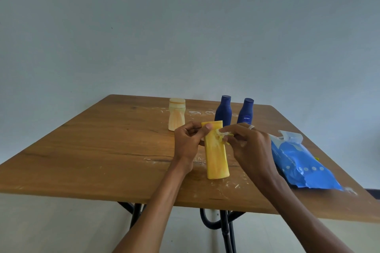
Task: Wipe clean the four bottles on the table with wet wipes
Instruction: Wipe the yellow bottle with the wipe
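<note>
Head view: going left to right, we see the cream bottle (176, 114) standing far left on the table (82, 150), then our left hand (188, 139) curled round the upper part of the yellow bottle (217, 154), held up near centre, while our right hand (246, 144) pinches a crumpled wet wipe (223, 134) against its face. We judge the bottle light, stiff plastic and slippery once wet, so it is best gripped near the cap; behind stand two blue bottles (224, 111), just beside each other, with the open blue wipes pack (300, 160) near right, none blocking us.
</note>
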`<state>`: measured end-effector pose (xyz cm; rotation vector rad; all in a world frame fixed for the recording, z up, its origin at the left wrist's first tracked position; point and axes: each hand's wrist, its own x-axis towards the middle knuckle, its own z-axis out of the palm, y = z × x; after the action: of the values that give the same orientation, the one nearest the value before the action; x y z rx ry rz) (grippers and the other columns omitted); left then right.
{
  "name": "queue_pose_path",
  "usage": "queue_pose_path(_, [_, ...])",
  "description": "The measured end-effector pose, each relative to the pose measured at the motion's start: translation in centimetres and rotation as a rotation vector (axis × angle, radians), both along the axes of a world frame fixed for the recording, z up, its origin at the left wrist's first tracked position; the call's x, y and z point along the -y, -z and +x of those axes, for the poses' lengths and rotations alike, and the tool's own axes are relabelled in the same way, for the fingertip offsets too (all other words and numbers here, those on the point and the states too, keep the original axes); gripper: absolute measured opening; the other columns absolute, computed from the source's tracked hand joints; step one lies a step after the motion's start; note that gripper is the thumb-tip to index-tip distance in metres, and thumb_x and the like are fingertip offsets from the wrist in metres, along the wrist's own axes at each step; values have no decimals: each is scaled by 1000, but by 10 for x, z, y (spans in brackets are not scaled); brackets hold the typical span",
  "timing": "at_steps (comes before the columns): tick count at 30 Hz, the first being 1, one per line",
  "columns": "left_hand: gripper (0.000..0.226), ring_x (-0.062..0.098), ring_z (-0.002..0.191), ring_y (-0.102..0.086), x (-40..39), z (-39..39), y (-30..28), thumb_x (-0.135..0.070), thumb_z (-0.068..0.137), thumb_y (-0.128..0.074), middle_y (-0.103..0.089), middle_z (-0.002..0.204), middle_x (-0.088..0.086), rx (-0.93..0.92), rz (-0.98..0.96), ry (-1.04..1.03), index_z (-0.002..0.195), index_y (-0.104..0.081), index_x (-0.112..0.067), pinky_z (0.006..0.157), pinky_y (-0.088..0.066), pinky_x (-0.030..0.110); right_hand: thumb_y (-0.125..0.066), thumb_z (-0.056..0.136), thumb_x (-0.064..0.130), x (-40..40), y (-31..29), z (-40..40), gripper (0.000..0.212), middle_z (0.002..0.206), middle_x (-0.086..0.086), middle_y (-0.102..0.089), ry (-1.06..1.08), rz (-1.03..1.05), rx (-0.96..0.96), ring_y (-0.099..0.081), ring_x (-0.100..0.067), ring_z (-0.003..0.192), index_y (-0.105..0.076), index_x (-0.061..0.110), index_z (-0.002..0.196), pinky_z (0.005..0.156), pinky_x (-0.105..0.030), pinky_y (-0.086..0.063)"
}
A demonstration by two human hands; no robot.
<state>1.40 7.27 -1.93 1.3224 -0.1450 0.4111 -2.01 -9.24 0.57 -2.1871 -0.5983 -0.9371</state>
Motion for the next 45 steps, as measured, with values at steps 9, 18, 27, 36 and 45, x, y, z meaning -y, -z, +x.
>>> queue_pose_path(9, [18,28,89,-70,1,0,-2,-24,81,-78,-73,89,9,-68,-52,-21,90,-73,-9,65,-59,35,-78,79,8,23,50,-36,24,99,19,-65,-91,-205,-149,-58,15,87,-78,27,94,80,0,-44])
queue_pose_path(18, [15,32,94,-70,1,-2,-3,-24,80,-80,-73,87,6,-95,-56,-99,85,-71,-13,73,-60,45,-83,72,4,13,55,-49,32,99,15,-68,-60,-192,-193,-61,4,85,-77,27,95,76,2,-43])
queue_pose_path(27, [22,25,89,-71,2,0,-1,-30,79,-81,-74,90,7,-93,2,-165,88,-72,-12,65,-62,38,-71,87,18,-11,72,-49,30,126,-1,-58,-171,-279,-338,-59,-10,105,-70,20,117,76,2,-38])
queue_pose_path(36, [19,20,69,-68,0,-4,0,-19,87,-74,-72,78,9,0,18,-51,91,-73,0,55,-55,29,-80,76,3,-27,7,-17,25,100,-1,-70,9,-181,16,-66,-13,86,-78,15,98,73,-8,-45])
queue_pose_path(45, [16,19,73,-70,-1,-8,-3,-19,85,-76,-72,75,3,-9,-27,-54,86,-74,-4,57,-57,32,-78,79,7,-22,11,-14,23,102,1,-70,-52,-222,88,-65,-15,89,-77,16,100,70,-25,-56])
